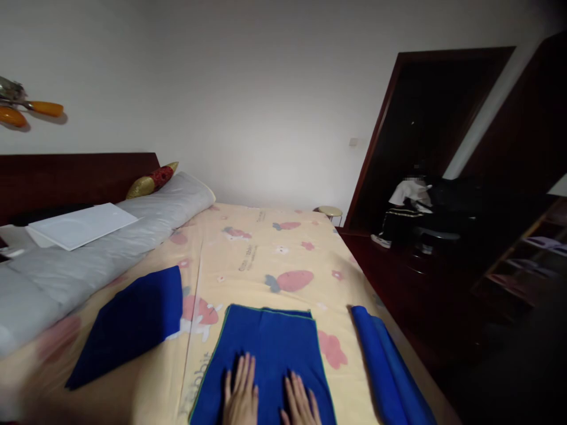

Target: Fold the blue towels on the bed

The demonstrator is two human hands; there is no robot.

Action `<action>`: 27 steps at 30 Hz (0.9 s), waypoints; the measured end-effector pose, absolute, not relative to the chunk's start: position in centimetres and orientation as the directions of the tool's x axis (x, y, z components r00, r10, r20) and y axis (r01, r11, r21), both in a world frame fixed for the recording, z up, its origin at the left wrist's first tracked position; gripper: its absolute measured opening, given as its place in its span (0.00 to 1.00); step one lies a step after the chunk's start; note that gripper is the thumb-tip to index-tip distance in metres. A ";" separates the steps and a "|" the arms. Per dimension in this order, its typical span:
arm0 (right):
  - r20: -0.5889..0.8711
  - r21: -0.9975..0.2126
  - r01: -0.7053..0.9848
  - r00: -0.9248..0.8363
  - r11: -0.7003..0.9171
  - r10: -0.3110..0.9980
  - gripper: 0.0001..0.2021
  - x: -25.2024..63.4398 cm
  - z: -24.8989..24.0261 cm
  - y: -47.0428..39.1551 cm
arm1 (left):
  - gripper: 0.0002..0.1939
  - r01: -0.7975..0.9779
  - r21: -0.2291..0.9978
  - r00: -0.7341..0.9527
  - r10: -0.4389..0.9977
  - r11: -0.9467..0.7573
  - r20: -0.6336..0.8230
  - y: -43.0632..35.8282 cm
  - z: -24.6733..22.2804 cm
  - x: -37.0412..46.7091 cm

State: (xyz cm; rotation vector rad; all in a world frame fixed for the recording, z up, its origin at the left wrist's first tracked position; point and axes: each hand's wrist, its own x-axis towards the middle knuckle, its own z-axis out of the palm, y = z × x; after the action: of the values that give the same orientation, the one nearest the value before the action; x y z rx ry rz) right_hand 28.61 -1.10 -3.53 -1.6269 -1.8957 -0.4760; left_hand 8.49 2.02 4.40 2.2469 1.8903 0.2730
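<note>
A blue cloth with green edging (270,336) is spread on the bed, folded, with its far edges slightly offset at the right corner. My left hand (241,394) lies flat on its left part, fingers stretched forward. On the right part of the same cloth rests my right hand (301,401), palm down, its fingers extended. To the left lies another folded blue cloth (133,321), partly dark in shadow. Rolled or folded lengths of blue cloth (387,369) sit near the bed's right edge. Neither hand grips anything.
The bed (248,265) has a patterned sheet. A grey quilt (155,224), a white flat box (84,225) and a red-gold pillow (153,181) lie at the left. A stool (330,211) stands beyond. Near the dark doorway, a person (407,198) sits. Shelves (527,260) stand at right.
</note>
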 end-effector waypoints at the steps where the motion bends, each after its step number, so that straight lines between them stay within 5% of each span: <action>1: 0.649 -0.075 0.956 -0.168 0.283 0.742 0.34 27.5 -3.5 -0.1 | 0.32 0.911 0.298 0.287 0.957 -0.284 0.037 2.6 4.3 9.6; 3: 0.631 -0.022 0.900 -0.326 0.436 0.704 0.35 26.9 -3.3 1.8 | 0.31 0.848 0.317 0.426 0.902 -0.424 0.067 3.9 4.0 9.9; 5: 0.562 -0.024 0.887 -0.369 0.460 0.740 0.33 29.1 -3.0 2.9 | 0.27 0.900 0.263 0.342 0.937 -0.348 0.073 5.4 3.7 7.7; 9: 0.372 -0.165 0.970 -0.107 0.179 0.922 0.30 37.0 -2.5 3.2 | 0.26 0.995 0.084 -0.059 0.989 0.049 0.132 7.7 3.6 1.7; 12: 0.247 -0.260 0.966 0.052 0.014 0.968 0.29 39.7 -1.3 4.3 | 0.26 0.995 0.029 -0.100 0.965 0.096 0.241 9.2 4.3 1.8; 15: 0.181 -0.309 0.950 0.100 -0.040 0.978 0.30 38.6 0.6 7.6 | 0.26 0.997 0.080 -0.035 0.948 0.010 0.317 11.8 5.3 5.0; 19: 0.135 -0.330 0.944 0.043 0.004 0.990 0.28 36.7 2.2 12.1 | 0.25 0.964 0.222 0.099 0.970 -0.150 0.223 16.8 6.0 7.1; 27: 0.067 -0.231 0.971 0.072 -0.055 0.995 0.26 38.9 3.3 14.3 | 0.19 0.922 0.326 0.156 0.972 -0.206 0.173 21.6 6.1 1.6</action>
State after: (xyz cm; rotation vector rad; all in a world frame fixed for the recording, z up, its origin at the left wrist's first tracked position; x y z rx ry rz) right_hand 38.87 14.26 3.25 -2.1307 -1.9971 0.1621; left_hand 1.62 21.57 6.14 2.2748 1.8807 0.5218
